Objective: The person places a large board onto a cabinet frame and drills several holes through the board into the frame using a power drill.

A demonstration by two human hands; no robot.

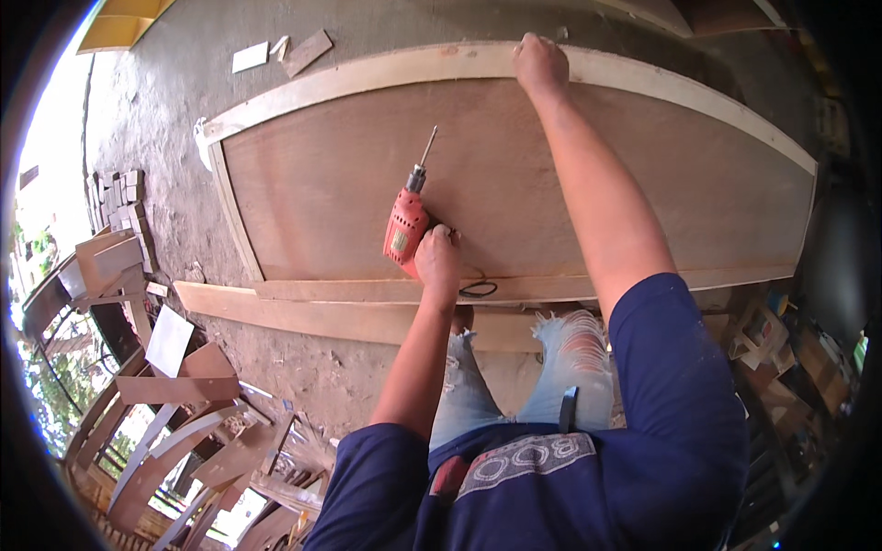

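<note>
A red power drill (402, 230) is in my left hand (437, 257), its long bit pointing away from me above a brown wooden panel (331, 184). My fingers wrap round its handle, and a black cord loops down beside it. At the panel's far side, my right hand (542, 66) is closed in a fist on the pale wooden rail (441, 62). What its fingers hold, if anything, is hidden. The panel has a frame of pale strips, with a narrow strip (236, 211) at the left and a near rail (349, 291).
A long board (303, 317) lies under the panel's near side, by my legs. Small wood offcuts (308, 53) and a white piece (250, 58) lie beyond the far rail. Stacked cut wood and curved pieces (147, 468) crowd the left; more scraps (767, 340) are at the right.
</note>
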